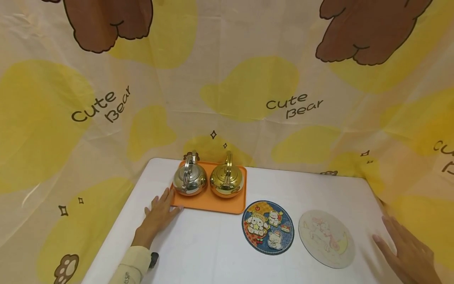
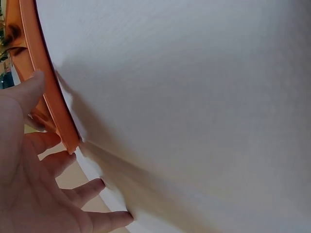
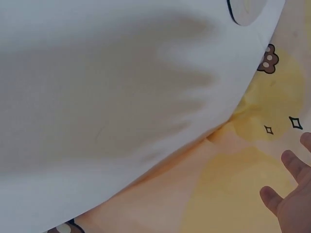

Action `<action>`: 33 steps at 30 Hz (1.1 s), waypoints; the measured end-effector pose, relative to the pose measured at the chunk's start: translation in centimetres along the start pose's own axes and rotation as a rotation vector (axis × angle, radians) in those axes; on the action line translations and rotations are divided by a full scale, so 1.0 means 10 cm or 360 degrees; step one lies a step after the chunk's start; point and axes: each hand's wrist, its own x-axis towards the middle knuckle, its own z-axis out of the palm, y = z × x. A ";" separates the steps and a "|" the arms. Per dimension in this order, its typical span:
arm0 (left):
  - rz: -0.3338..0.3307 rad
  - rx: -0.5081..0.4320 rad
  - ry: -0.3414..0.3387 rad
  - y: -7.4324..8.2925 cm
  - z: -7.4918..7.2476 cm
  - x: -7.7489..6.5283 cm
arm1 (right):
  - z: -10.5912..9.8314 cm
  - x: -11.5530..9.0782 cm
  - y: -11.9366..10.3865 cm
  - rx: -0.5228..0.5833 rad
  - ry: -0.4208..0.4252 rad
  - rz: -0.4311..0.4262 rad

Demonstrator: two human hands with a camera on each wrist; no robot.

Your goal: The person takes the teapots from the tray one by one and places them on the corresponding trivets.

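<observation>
Yellow-patched cloth (image 1: 220,94) printed with bears and "Cute Bear" lettering hangs behind and beside a white table (image 1: 205,252). At the front left corner of an orange tray (image 1: 213,204), the left hand (image 1: 159,213) lies with its fingers spread wide and nearly straight, at least one fingertip touching the tray's edge; the thumb seems to reach the rim too, though the left wrist view leaves the contact unsure. Well apart from it, the right hand (image 1: 408,252) is held wide, fingers separated, by the table's right edge. On the tray, at the table's far left, a silver kettle (image 1: 190,181) and a gold kettle (image 1: 227,183) stand upright side by side. Near the tray's front right corner lies a blue round mat (image 1: 268,227), then a pale round mat (image 1: 326,239) nearer the right hand.
</observation>
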 end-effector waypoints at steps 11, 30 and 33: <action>0.0006 0.0061 0.0030 -0.04 0.05 0.01 | -0.10 0.08 -0.25 0.0355 0.0095 -0.0118; -0.0017 0.0059 -0.0002 -0.03 0.06 -0.03 | -0.35 0.11 -0.82 0.0787 0.0214 -0.0019; -0.0015 0.0051 0.0004 -0.02 0.07 -0.03 | -0.38 0.10 -0.88 0.0937 0.0294 -0.0089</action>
